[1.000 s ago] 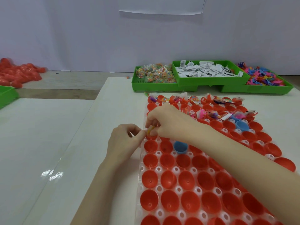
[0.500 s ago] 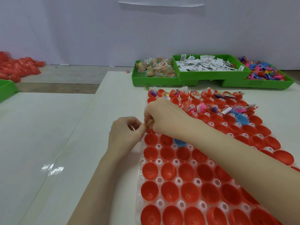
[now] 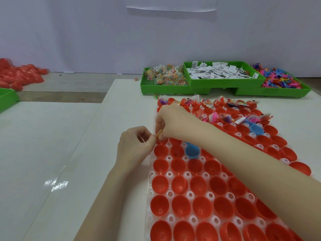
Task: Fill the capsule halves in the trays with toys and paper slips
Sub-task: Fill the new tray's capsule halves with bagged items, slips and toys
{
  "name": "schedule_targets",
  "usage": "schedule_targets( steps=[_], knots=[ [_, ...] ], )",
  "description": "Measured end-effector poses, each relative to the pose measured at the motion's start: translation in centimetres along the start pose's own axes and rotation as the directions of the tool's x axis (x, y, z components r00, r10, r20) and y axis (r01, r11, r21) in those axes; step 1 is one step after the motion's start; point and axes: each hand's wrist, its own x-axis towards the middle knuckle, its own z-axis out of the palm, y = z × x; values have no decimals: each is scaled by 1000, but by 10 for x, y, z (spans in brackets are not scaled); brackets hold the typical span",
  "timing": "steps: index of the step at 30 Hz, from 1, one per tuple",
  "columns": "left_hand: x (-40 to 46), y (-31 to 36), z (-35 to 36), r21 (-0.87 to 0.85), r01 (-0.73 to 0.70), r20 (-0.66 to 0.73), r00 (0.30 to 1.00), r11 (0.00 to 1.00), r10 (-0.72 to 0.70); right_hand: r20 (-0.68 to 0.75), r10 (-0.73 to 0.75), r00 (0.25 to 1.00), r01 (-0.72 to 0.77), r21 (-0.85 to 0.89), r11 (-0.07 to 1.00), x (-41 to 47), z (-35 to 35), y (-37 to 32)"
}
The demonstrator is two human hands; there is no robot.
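Both hands meeting at centre frame, over the left edge of the white perforated plastic tray (image 3: 169, 174) of red hemispherical plastic capsule halves (image 3: 160, 205). Right hand (image 3: 175, 123) curled, fingertips pinching a small yellow-orange toy piece (image 3: 159, 132); left hand (image 3: 134, 146) curled too, thumb and forefinger closed on the same piece from the other side.

Likely to go wrong from here: a slip out of the shared pinch, sending so small a piece onto the white tabletop (image 3: 83, 153) or into the wrong cup. Also possible: the right forearm, lying low across the rows, nudging loosely seated halves askew.

Filled cups only in the rows at upper centre and upper right, stuffed with bright toys and white slips; nearer rows bare, glossy red, open upward. Two blue halves (image 3: 192, 151) among them. Supplies in green plastic bins (image 3: 224, 83) at upper right: wrapped toys, paper slips (image 3: 218, 72), pink and blue figures.
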Motion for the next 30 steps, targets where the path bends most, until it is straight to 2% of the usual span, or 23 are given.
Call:
schedule_targets(
  steps=[5, 9, 11, 14, 16, 18, 20, 21, 22, 24, 27, 30],
  knots=[
    [-3, 2, -5, 11, 17, -44, 999, 1000, -17, 69, -3, 998, -5, 108, 994, -8, -21, 8],
    [-4, 2, -8, 13, 58, -190, 980, 998, -55, 96, 8, 995, -25, 179, 984, -20, -46, 23],
    [-6, 0, -13, -52, 80, -296, 951, 995, -92, 53, 23, 998, -34, 221, 975, -33, -63, 42],
    [-1, 7, -26, -128, 38, -383, 920, 991, -84, -148, 120, 982, -68, 318, 946, -53, -91, 89],
    [21, 18, -29, -169, -34, -348, 937, 985, -28, -358, 288, 888, -132, 402, 906, -60, -104, 138],
    [56, 31, -25, -220, -71, -278, 961, 973, 7, -549, 497, 672, -204, 508, 837, -63, -111, 195],
    [94, 42, -13, -212, -63, -222, 975, 975, 14, -615, 660, 431, -319, 580, 749, -64, -114, 243],
    [113, 45, -5, -197, -64, -225, 974, 978, 19, -617, 700, 359, -384, 586, 713, -65, -114, 261],
    [130, 46, 3, -176, -72, -240, 970, 982, 28, -610, 723, 326, -437, 581, 687, -64, -114, 275],
    [157, 44, 19, -71, -88, -233, 970, 994, 69, -575, 732, 366, -500, 542, 676, -60, -110, 293],
    [185, 36, 37, 157, -127, -44, 990, 979, 135, -537, 660, 526, -539, 390, 747, -45, -108, 307],
    [204, 28, 49, 356, -154, 95, 987, 922, 128, -420, 655, 628, -591, 290, 752, -21, -107, 319]
  ],
)
